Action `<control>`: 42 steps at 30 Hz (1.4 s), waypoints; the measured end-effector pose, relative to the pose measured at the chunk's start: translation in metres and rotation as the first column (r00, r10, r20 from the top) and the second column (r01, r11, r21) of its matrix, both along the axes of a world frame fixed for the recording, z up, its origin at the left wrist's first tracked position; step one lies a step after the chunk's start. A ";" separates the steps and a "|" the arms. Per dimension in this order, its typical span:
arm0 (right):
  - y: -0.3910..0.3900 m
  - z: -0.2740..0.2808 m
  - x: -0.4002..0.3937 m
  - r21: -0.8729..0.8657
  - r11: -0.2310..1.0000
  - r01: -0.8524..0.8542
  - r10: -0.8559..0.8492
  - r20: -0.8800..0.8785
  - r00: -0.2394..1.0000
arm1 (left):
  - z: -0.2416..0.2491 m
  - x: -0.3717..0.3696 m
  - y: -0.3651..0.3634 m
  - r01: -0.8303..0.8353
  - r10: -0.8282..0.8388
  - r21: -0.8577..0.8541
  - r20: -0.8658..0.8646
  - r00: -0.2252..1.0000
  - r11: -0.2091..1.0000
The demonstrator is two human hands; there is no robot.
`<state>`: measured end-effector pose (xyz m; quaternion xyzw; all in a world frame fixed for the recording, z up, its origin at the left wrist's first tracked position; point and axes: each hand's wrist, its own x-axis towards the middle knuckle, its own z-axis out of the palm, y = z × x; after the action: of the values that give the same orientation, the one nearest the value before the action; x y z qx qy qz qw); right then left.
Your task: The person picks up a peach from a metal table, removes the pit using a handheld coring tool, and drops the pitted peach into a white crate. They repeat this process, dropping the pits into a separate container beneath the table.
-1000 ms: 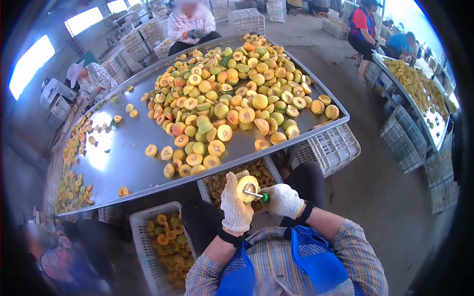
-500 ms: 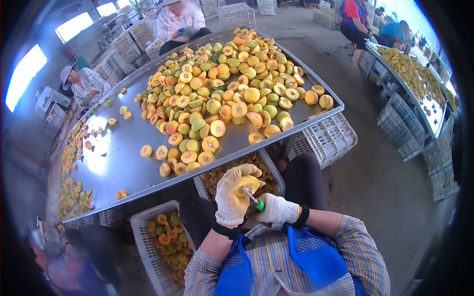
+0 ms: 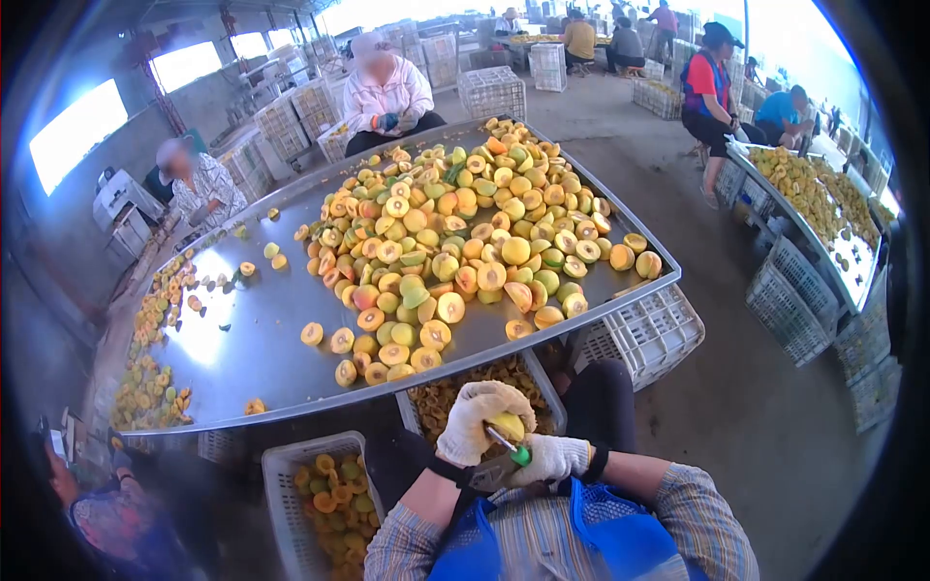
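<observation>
In my gloved left hand (image 3: 475, 419), closed around it, is a yellow peach half (image 3: 507, 426). My gloved right hand (image 3: 556, 459) grips the green handle (image 3: 521, 455) of a small metal-shafted pitting tool, whose tip meets the fruit; the glove and peach hide the tip. Both hands are over my lap, just in front of the metal table (image 3: 291, 334). On that table lies a large pile of halved peaches (image 3: 436, 242), many cut side up with the pit area showing. Below the table edge, a crate of peach scraps (image 3: 484, 382) sits behind my hands.
A white crate (image 3: 274, 484) of pitted peach halves stands left of my legs. An upturned-looking white crate (image 3: 649, 334) is under the table's right corner. People (image 3: 387, 92) sit around the table, and another sorting table (image 3: 823, 194) with fruit stands at right.
The view has tilted up, so the table and hands sit lower in frame. The peach half has turned in my left hand, showing less of its cut face; the tool stays against it.
</observation>
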<state>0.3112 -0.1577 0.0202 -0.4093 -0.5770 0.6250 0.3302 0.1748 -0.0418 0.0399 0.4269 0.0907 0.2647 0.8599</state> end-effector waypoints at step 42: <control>0.048 -0.052 0.038 -0.489 0.773 0.405 -0.350 0.203 0.914 | -0.001 -0.003 0.072 -0.087 0.782 0.988 0.157 0.604 -0.130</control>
<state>0.3489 -0.1097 -0.0313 -0.6214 -0.3076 0.6570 0.2960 0.1721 0.0305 0.0384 0.8631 0.2593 0.4167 0.1192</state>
